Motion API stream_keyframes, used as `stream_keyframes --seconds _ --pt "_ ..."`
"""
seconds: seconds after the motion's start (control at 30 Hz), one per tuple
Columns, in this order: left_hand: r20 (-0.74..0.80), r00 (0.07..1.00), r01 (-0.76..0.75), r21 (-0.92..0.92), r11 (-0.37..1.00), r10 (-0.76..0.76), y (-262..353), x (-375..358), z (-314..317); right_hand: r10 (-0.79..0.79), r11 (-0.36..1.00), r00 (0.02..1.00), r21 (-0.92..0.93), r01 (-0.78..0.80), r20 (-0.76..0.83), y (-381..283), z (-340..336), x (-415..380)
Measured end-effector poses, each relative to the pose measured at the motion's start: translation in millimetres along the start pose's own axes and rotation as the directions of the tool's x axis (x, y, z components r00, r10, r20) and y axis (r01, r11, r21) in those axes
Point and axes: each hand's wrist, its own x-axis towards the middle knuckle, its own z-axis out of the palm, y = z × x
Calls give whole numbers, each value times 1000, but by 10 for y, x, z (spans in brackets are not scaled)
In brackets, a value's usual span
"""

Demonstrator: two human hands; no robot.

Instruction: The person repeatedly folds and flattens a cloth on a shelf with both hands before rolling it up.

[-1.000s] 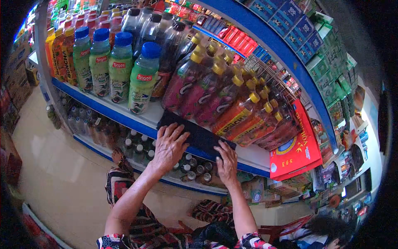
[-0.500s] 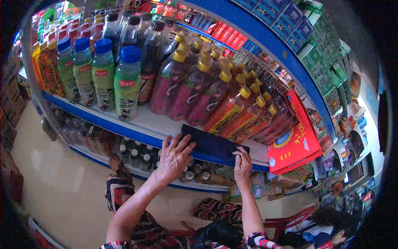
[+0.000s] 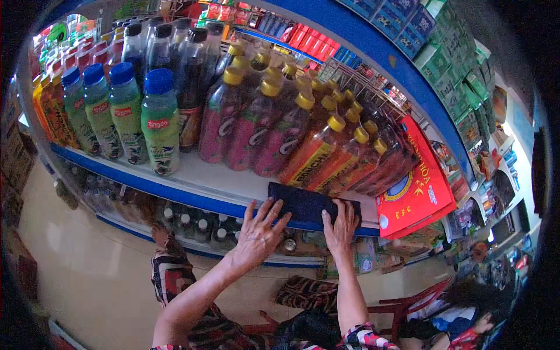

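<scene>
A dark folded cloth (image 3: 309, 205) lies along the front edge of the white shelf (image 3: 204, 184). My left hand (image 3: 261, 231) rests at the cloth's left end, fingers spread, fingertips on the cloth and shelf edge. At its right end is my right hand (image 3: 340, 228), palm down with the fingers extended and the thumb apart. Behind the cloth stand pink bottles with yellow caps (image 3: 274, 140) and orange-labelled bottles (image 3: 315, 157).
Green bottles with blue caps (image 3: 158, 122) stand at the shelf's left. A red box (image 3: 414, 186) leans at the right end. More bottles fill the lower shelf. A red chair (image 3: 402, 306) and part of another person (image 3: 461, 326) show at lower right.
The cloth has shifted slightly right along the shelf edge. My left hand has moved right and down with it, and my right hand now lies flatter over the cloth's right end.
</scene>
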Motion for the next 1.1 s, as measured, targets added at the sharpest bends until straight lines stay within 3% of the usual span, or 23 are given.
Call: stream_keyframes --seconds 0.67,0.8,0.97,1.1 --pt "155 978 -141 -18 990 142 266 125 276 -127 990 991 73 125 31 888 -85 182" --pt "121 979 -167 -2 986 166 272 116 393 -154 984 987 93 151 36 1035 -61 298" --pt "155 971 -186 -4 983 184 293 134 397 -133 989 985 77 125 113 1147 -72 436" --pt "161 973 -169 4 986 166 309 149 419 -141 990 988 15 141 58 1147 -20 379"
